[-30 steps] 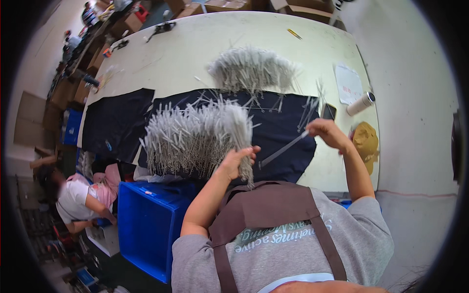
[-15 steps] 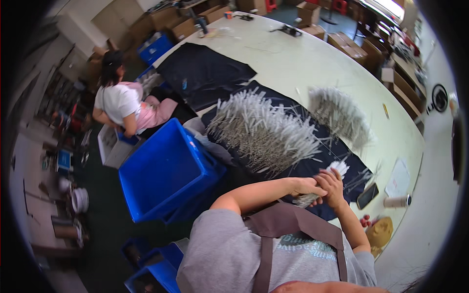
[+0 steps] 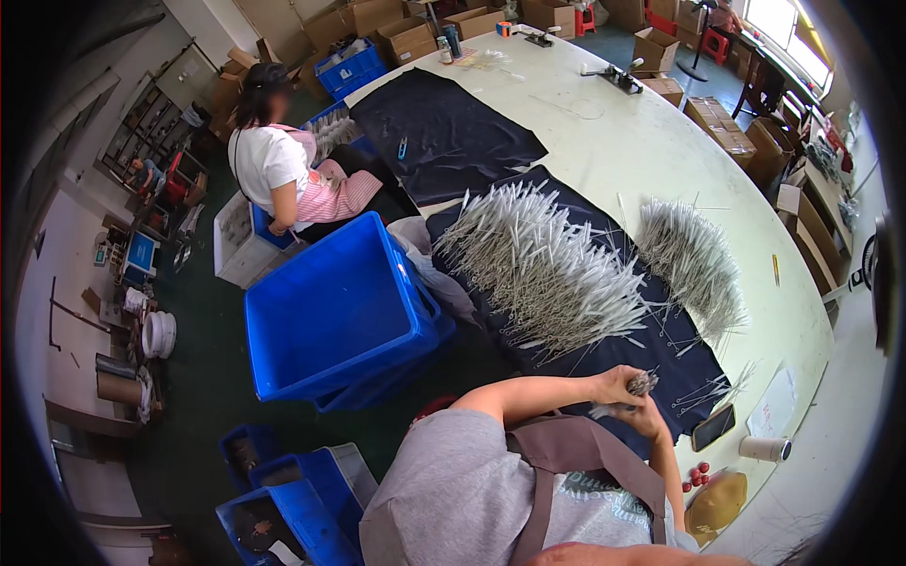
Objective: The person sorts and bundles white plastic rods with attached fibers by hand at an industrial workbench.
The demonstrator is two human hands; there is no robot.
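The view has swung left since a second ago, bringing a blue bin [image 3: 330,311] beside the table [image 3: 604,132]. Left hand [image 3: 618,385] clutches a bundle of thin rods [image 3: 643,382]; right hand [image 3: 649,415] seems closed just beneath.

A small bundle of thin grey rods [image 3: 642,384], ends up, clutched in both hands.

Brown cardboard boxes [image 3: 377,24] piled at the far end of the table [image 3: 651,151], some open. More brown boxes [image 3: 731,123] on the floor along the far right side. 1 dark flat phone [image 3: 713,427] lying on the table's near right edge, screen black. 1 white paper sheet [image 3: 774,410] just beside it. 1 small blue screen [image 3: 142,253] far left by the wall.
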